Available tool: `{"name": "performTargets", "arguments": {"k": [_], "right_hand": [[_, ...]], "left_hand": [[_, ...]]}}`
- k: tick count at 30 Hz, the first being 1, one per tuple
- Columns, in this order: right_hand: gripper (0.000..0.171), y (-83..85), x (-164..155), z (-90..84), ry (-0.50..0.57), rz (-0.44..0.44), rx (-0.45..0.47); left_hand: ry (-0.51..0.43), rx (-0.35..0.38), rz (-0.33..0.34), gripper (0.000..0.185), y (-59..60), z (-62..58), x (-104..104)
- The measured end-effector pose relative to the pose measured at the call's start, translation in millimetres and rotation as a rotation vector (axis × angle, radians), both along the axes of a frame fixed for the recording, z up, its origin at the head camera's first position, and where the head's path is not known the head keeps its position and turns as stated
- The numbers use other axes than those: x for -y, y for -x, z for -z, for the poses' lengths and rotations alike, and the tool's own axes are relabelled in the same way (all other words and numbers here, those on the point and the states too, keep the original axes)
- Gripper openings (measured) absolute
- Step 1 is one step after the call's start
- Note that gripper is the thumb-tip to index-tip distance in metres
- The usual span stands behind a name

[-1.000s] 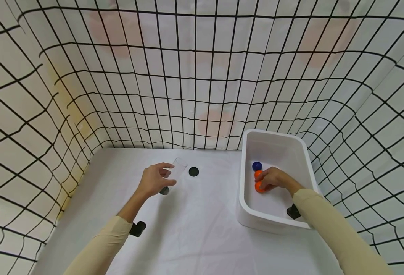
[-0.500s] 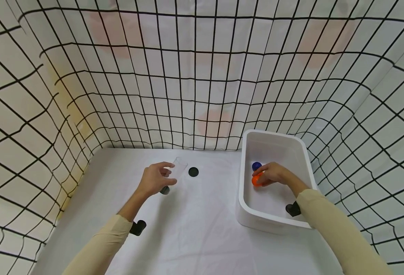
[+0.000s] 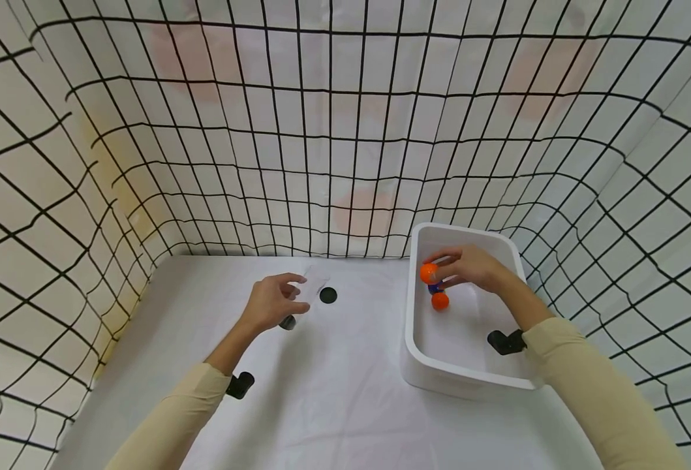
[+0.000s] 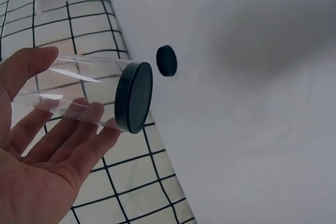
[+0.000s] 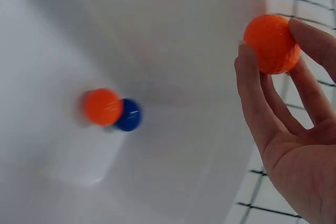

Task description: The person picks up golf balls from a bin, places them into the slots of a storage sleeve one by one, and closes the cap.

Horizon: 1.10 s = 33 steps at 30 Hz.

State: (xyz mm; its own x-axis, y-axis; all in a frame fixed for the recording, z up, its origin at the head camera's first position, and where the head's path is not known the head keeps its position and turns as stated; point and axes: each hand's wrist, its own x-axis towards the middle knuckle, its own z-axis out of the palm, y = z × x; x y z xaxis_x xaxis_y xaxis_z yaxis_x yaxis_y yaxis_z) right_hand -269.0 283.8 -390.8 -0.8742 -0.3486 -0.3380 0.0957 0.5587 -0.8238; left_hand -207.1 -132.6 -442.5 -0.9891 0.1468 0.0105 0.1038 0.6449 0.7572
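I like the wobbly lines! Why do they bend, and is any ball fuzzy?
Head view: a wide lens bows the grid curtain lines. Right wrist view: the orange ball in the bin looks smeared, while the pinched orange ball stays sharper. Left wrist view: glare streaks the clear tube.

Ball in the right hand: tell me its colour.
Orange. The ball pinched by the right hand shows best in the right wrist view.

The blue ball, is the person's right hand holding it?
No, the blue ball lies in the white bin beside an orange ball, while the right hand pinches another orange ball.
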Motion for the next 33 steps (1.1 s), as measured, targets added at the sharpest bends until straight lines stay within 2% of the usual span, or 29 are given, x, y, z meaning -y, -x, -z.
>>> {"name": "performTargets", "arguments": {"k": [7, 13, 18, 26, 33], "right_hand": [[0.048, -5.0, 22.9, -29.3, 0.065, 0.041, -0.098], [0.044, -9.9, 50.1, -41.0, 0.074, 0.064, -0.137], [0.041, -12.1, 71.4, -44.9, 0.088, 0.048, -0.166], [0.039, -19.1, 105.3, -44.3, 0.035, 0.004, -0.192], [0.036, -23.5, 121.5, -37.4, 0.093, -0.056, -0.181]], "left_hand": [[-0.003, -0.005, 0.042, 0.047, 1.7, -8.7, -11.4], [-0.006, -0.022, 0.095, 0.045, 1.5, -16.4, -26.6], [0.011, -0.035, 0.133, 0.045, 2.0, -20.7, -36.5], [0.050, -0.033, 0.154, 0.044, 3.6, -26.9, -44.6], [0.056, -0.040, 0.154, 0.044, 3.2, -31.7, -47.5]]}}
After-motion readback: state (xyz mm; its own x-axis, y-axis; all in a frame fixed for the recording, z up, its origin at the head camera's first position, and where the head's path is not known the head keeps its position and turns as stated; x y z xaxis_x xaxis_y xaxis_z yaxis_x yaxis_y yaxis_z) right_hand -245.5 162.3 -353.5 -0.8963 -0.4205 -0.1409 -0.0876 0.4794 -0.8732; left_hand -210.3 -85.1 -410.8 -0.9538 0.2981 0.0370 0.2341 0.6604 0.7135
